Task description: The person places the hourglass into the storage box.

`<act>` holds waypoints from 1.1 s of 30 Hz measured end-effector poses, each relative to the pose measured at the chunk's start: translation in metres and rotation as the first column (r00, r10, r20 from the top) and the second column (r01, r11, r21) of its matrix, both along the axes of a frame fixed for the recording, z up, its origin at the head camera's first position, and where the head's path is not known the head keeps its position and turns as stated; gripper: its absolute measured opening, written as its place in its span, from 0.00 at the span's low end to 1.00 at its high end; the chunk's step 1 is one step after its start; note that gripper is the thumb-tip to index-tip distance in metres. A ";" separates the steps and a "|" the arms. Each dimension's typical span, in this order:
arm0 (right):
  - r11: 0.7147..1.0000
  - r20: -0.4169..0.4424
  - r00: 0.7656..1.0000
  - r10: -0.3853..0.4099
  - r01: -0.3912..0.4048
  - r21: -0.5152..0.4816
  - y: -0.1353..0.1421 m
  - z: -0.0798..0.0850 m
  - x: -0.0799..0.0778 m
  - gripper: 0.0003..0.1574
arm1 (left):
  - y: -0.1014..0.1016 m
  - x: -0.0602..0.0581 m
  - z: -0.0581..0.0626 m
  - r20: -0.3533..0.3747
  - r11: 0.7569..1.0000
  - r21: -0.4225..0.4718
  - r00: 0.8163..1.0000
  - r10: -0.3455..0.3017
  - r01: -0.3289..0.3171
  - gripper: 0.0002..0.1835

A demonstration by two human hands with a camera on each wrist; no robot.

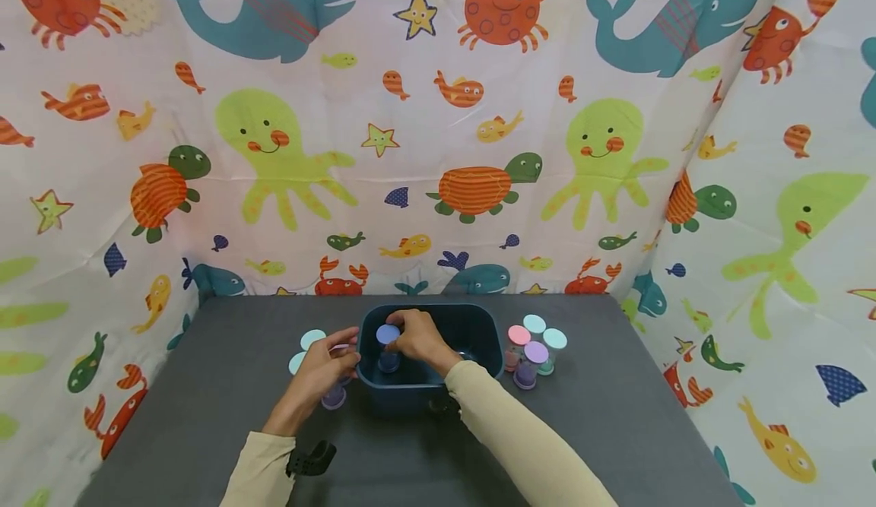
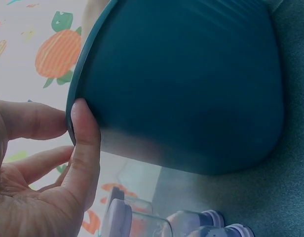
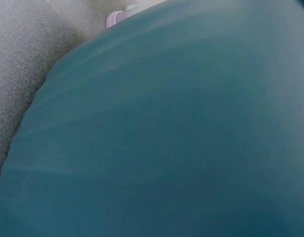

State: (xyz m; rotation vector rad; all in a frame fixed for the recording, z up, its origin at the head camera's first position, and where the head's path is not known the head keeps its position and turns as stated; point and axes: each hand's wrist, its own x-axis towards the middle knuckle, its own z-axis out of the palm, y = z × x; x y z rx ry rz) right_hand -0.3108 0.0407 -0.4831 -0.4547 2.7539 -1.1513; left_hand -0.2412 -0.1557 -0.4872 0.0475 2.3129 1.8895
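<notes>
A dark teal plastic bin (image 1: pixel 438 387) stands at the middle of the table. At its left rim is my left hand (image 1: pixel 318 370); in the left wrist view the thumb and fingers of that hand (image 2: pixel 48 163) pinch the rim. My right hand (image 1: pixel 420 337) reaches into the bin and grips a small clear jar with a blue lid (image 1: pixel 388 334) near its top. The jar is upright by the bin's left inner wall; whether its base touches the floor of the bin I cannot tell. The right wrist view holds mostly the bin's outer wall (image 3: pixel 157 128), with the right hand hidden.
Right of the bin stand several lidded jars: a pink-lidded one (image 1: pixel 518 336), a purple-lidded one (image 1: pixel 535 353) and mint-lidded ones (image 1: pixel 555 339). More jars, some with mint lids (image 1: pixel 312 338), stand to the left, partly behind my left hand. A patterned curtain (image 1: pixel 411 226) hangs behind the grey table (image 1: pixel 239 362).
</notes>
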 end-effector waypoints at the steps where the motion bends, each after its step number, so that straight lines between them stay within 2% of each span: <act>1: 1.000 -0.004 1.000 -0.005 0.005 0.006 -0.001 0.000 0.000 0.29 | 0.000 0.000 0.001 0.004 1.000 0.008 1.000 0.002 -0.002 0.28; 8: 0.999 -0.006 1.000 0.019 -0.019 0.041 -0.002 -0.001 0.000 0.29 | -0.001 0.001 0.001 0.003 1.000 0.005 1.000 0.018 -0.018 0.28; 16: 0.998 -0.016 0.999 0.036 -0.036 0.043 0.004 0.008 0.002 0.33 | 0.001 -0.001 0.000 0.008 1.000 0.007 1.000 0.025 -0.025 0.27; 20: 0.999 -0.018 0.999 0.031 -0.031 0.009 0.010 0.014 0.006 0.32 | 0.001 0.000 0.000 0.006 0.999 0.013 0.999 0.033 -0.033 0.27; 25: 0.999 -0.060 0.998 0.005 -0.008 -0.049 0.022 0.024 0.011 0.30 | 0.002 -0.001 0.000 0.003 0.999 0.017 0.999 0.032 -0.032 0.27; 33: 0.983 -0.086 0.996 -0.018 0.002 -0.185 0.040 0.040 0.030 0.28 | 0.002 0.001 0.000 0.001 0.999 0.028 0.999 0.042 -0.042 0.27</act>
